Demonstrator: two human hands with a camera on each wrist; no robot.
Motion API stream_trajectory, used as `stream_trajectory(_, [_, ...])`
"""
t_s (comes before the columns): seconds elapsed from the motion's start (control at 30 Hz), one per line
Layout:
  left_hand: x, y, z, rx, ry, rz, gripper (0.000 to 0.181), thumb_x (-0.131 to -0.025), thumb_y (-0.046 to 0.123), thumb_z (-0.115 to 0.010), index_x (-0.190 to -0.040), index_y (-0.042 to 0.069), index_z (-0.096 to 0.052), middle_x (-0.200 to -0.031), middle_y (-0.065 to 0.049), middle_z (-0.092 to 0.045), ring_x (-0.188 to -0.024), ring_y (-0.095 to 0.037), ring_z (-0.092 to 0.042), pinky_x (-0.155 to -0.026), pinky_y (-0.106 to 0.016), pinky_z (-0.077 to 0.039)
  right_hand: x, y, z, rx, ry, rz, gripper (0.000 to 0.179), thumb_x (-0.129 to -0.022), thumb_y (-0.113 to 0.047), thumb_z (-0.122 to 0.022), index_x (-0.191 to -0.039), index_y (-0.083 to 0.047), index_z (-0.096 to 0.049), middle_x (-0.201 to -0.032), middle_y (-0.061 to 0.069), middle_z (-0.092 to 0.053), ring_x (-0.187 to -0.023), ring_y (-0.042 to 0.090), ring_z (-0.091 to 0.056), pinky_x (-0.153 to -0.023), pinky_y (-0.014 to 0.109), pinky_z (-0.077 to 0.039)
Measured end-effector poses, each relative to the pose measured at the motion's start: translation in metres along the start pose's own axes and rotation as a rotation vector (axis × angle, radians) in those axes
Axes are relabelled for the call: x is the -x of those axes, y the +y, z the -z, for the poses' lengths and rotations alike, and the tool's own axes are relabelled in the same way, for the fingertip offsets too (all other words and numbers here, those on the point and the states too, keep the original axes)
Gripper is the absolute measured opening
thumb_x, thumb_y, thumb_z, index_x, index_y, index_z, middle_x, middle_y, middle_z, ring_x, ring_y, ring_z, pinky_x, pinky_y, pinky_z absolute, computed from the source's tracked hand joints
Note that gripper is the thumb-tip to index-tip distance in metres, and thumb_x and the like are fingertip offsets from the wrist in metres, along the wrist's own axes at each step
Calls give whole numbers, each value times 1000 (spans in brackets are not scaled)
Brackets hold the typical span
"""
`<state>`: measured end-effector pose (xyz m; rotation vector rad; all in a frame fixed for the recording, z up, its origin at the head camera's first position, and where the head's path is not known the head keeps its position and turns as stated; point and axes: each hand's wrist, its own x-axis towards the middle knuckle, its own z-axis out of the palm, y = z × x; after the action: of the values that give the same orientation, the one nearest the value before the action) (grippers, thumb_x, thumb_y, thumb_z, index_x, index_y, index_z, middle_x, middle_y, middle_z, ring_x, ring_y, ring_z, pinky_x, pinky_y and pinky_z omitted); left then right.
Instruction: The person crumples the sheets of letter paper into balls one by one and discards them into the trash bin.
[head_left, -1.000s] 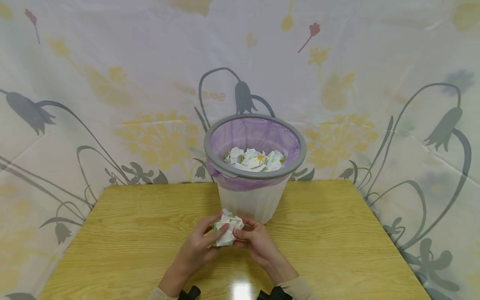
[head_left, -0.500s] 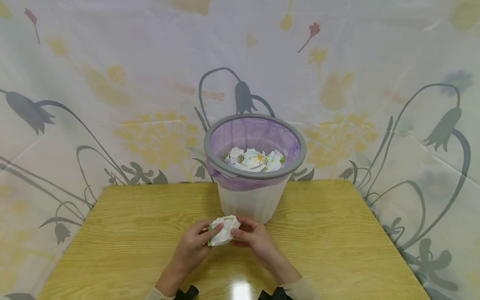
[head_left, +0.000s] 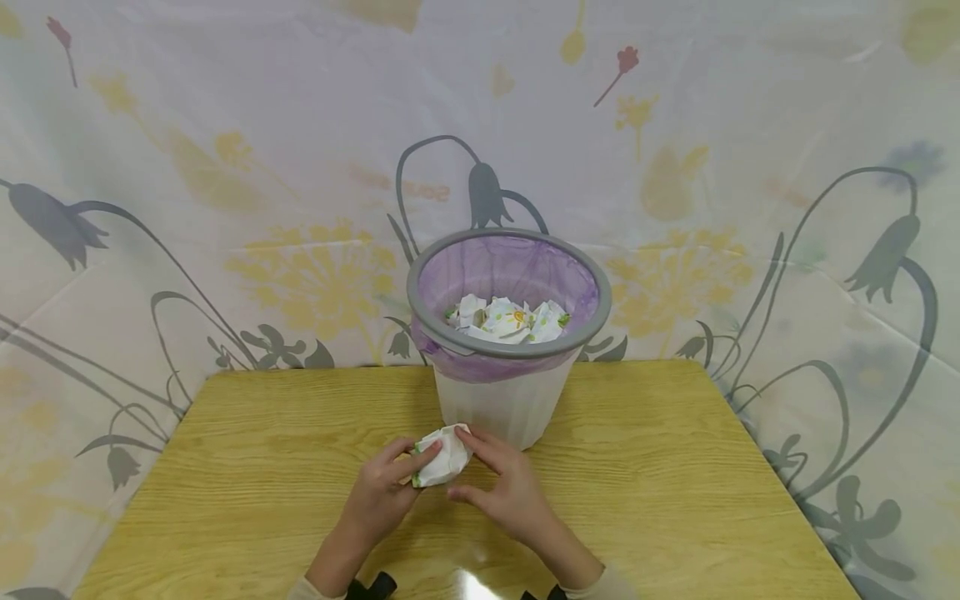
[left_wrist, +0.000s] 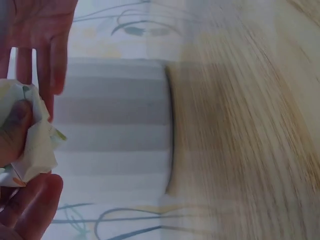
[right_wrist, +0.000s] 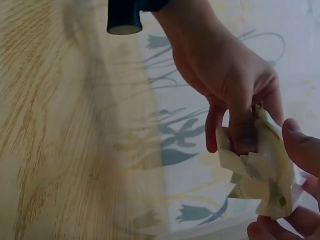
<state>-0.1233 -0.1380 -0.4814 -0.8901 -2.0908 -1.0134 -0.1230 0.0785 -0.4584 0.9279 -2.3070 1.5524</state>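
Observation:
In the head view my left hand (head_left: pixel 377 498) pinches a crumpled piece of white paper (head_left: pixel 444 457) with green print, its thumb on top. My right hand (head_left: pixel 517 497) is just right of it, fingertips touching the paper's upper edge and thumb spread away. The left wrist view shows the folded edges of the paper (left_wrist: pixel 39 147) under the left thumb, with the extended fingers of the right hand (left_wrist: pixel 40 30) beyond. A white bin (head_left: pixel 495 408) with a grey rim and purple liner stands just behind the hands. Several crumpled papers (head_left: pixel 510 321) lie inside it.
The bin stands on a wood-grain table (head_left: pixel 660 483), near the middle of its back part. A white cloth (head_left: pixel 315 167) printed with flowers hangs behind the table and along both sides. Black camera mounts sit at both wrists.
The paper has become more compact and shifted slightly left in the left hand. The right hand has loosened its pinch, its thumb coming off the paper and its fingers straightening.

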Motion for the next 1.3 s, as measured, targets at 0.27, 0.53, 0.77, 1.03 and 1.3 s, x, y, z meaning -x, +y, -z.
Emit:
stream_trajectory(0.27, [-5,12,-9,159,62,68,52,-66,-13,-85,-115,-1,-73,-100,-14,-66,-79,-17,-62,-56,-16,-53,-4,-3,-8,-250,67,-19,56,-79,-4,-81,-131,5,-61,-131,21,-60,-117,38,-60,-86,37,-56])
stream_trajectory(0.53, [-20,41,3,297,-25,241,58,-63,-12,-86,-117,-14,-66,-119,-27,-59,-95,-36,-65,-59,-28,-58,-6,-3,-7,-462,76,-179,53,-78,9,-78,-128,10,-59,-131,29,-55,-118,43,-57,-84,37,-56])
stream_trajectory(0.77, [-13,34,-3,276,-20,170,64,-61,-19,-85,-121,-12,-65,-122,-25,-57,-101,-37,-61,-64,-27,-59,-8,-3,-9,-505,124,-328,53,-75,8,-82,-124,7,-63,-124,26,-60,-109,34,-62,-80,35,-58])
stream_trajectory(1.03, [-11,23,-10,241,110,72,54,-58,-37,-70,-104,-8,-74,-101,-17,-65,-93,-28,-67,-65,-23,-58,-7,-7,-15,-526,178,-388,45,-72,19,-77,-114,10,-65,-120,24,-61,-103,29,-61,-77,31,-59])
stream_trajectory(1.3, [-11,26,-9,280,85,117,54,-65,-30,-75,-114,-6,-72,-111,-17,-64,-99,-26,-65,-65,-25,-58,-12,-11,-10,-488,194,-352,37,-72,20,-77,-107,13,-67,-113,27,-65,-91,25,-67,-72,30,-59])
